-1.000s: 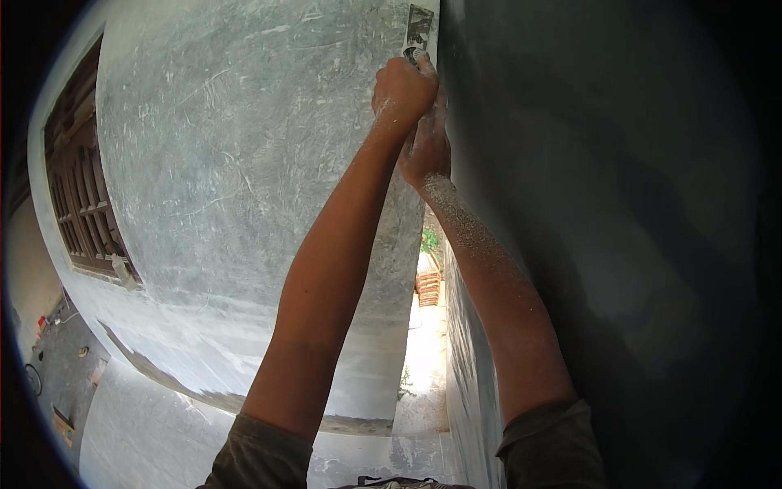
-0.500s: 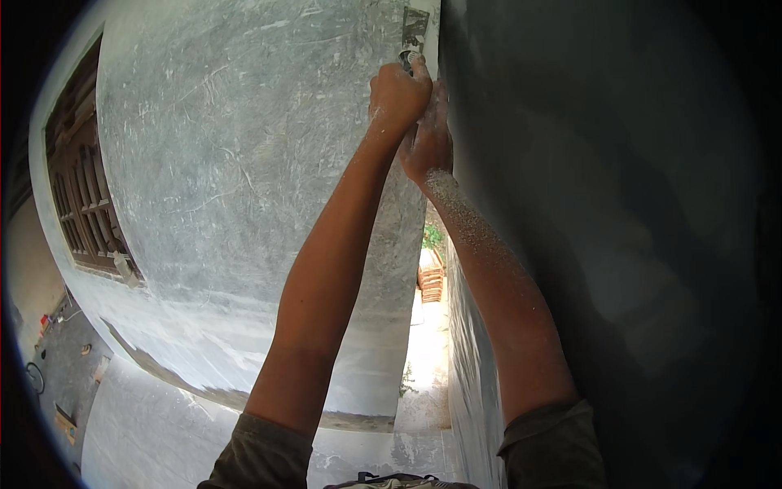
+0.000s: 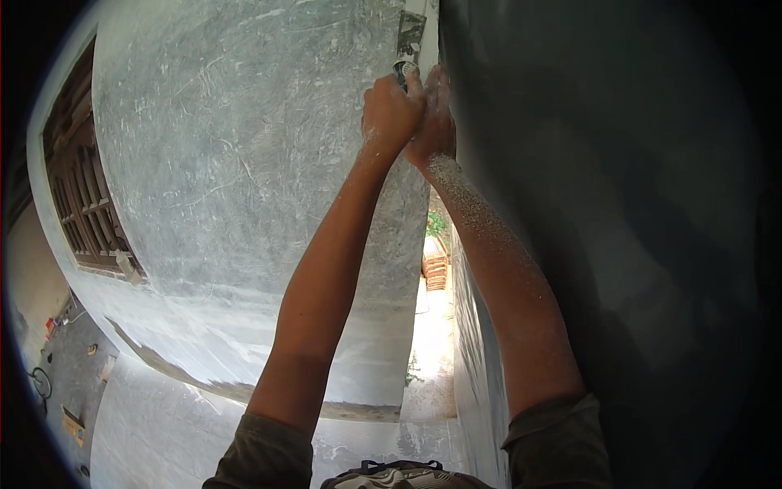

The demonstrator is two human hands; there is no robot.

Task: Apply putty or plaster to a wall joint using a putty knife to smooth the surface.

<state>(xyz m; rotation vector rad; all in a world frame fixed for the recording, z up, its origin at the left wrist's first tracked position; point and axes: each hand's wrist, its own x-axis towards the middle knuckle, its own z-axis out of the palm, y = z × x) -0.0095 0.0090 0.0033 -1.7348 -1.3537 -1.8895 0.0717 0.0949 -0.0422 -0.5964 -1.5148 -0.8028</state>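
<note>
My left hand [image 3: 393, 114] is closed round the handle of a putty knife [image 3: 409, 39], reaching up along the edge of a grey plastered wall [image 3: 244, 163]. The knife's flat, smeared blade points upward and lies close to the pale strip at that edge. Just to the right, my right hand [image 3: 437, 122] rests beside the wall's edge with its fingers stretched upward, partly behind the left hand. No object shows in it. Pale dust covers the right wrist and forearm, and a few specks dot the left wrist.
A dark wall surface [image 3: 603, 204] rises close on the right. Between the walls, a narrow bright gap shows stacked reddish pieces [image 3: 437, 272] and green leaves. At left are a brown wooden window [image 3: 85, 179] and a floor [image 3: 77, 350] with scattered items.
My left hand and the putty knife have shifted slightly down and left. My right hand has slid a little upward, its fingertips now higher beside the left hand. The view has shifted slightly.
</note>
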